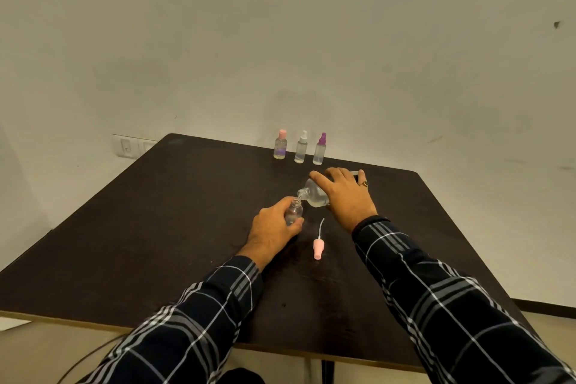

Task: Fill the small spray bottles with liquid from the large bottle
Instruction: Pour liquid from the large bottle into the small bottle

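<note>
Two hands busy here: left hand [274, 231] is wrapped round the open small spray bottle [294, 212], roughly upright. Just right of that grip, right hand [346, 196] clamps the large bottle [313, 195], tipped with its neck pointing left-down at the small one's mouth. Pink spray head [317, 248] lies between the wrists. No readable labels anywhere.

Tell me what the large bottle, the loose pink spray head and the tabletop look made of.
Large bottle: likely clear plastic; liquid shows through. Pink spray head: matte plastic, thin pale tube attached. Tabletop: dark matte board, perhaps laminate; pale core at its front edge.
</note>
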